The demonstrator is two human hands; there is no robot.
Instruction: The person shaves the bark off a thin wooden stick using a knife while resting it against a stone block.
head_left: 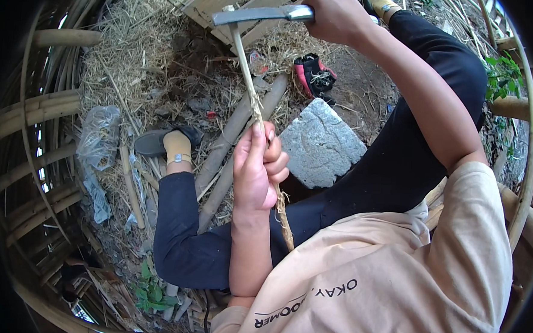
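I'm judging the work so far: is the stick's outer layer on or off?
Partly off, apparently: above the left hand, the stick is pale and mostly smooth; below, it is browner and rough, with loose shreds.

Crumpled clear plastic [99, 135] lies near pale dry straw [125, 53].

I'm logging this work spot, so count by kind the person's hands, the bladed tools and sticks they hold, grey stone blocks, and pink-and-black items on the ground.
Hands: 2, left hand and right hand
Bladed tool: 1
Held stick: 1
Grey stone block: 1
Pink-and-black item: 1
Total: 6
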